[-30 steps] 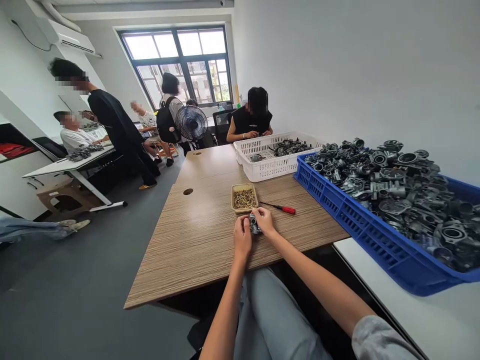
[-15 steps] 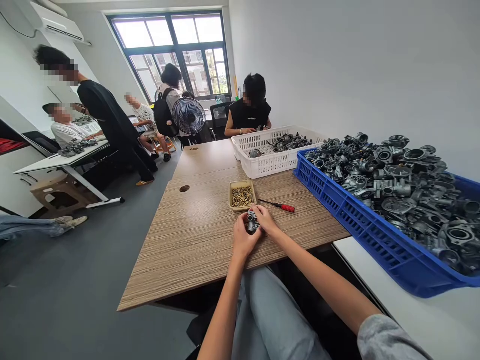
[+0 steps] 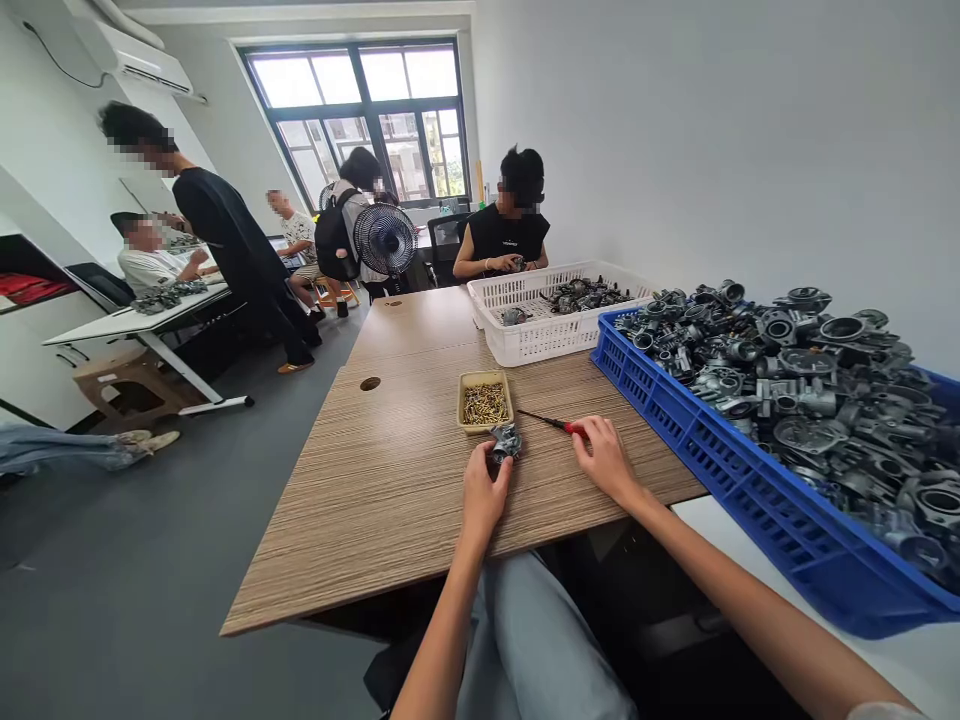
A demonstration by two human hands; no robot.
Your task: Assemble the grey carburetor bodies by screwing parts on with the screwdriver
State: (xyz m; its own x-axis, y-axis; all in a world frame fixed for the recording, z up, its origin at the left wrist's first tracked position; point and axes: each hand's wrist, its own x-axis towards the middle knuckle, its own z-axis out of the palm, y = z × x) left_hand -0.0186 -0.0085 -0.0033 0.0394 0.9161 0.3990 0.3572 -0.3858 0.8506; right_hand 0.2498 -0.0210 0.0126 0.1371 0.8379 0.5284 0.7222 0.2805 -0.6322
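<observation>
My left hand (image 3: 484,487) is closed around a small grey metal part (image 3: 506,440) that rests on the wooden table (image 3: 397,480). My right hand (image 3: 604,456) lies further right, its fingers curled over the red handle of a screwdriver (image 3: 559,424) that lies on the table. Just beyond the metal part stands a small tan tray of brass screws (image 3: 485,402).
A blue crate (image 3: 720,470) heaped with grey metal castings fills the right side. A white basket (image 3: 547,335) with more parts stands behind it, where a seated person handles a part. Other people, a fan (image 3: 385,240) and a white desk (image 3: 142,320) are at the far left.
My right hand has left the metal part and moved right onto the screwdriver handle. My left hand keeps hold of the part.
</observation>
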